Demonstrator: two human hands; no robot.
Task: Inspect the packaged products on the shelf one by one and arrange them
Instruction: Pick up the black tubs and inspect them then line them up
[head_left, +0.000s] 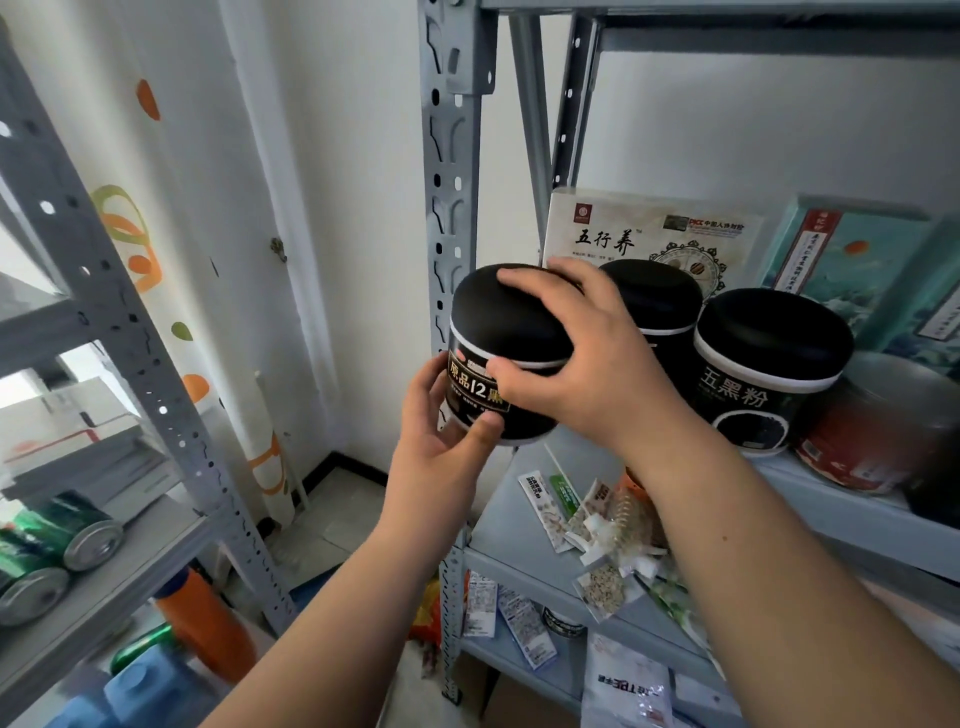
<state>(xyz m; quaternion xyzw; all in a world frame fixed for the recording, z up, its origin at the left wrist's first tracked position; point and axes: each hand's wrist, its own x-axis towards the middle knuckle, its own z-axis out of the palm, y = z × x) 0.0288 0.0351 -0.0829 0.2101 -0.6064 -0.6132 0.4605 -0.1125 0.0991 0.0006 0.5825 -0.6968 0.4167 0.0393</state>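
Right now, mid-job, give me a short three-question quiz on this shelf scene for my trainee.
1. True or false: only one hand holds the black jar.
2. Which hand lies over its lid? A) left B) right C) neither
3. Besides it, how many black-lidded jars stand on the shelf?
Key: 1 false, the left hand grips its body too. 2 B, the right hand. 3 two: the middle jar and the right jar.
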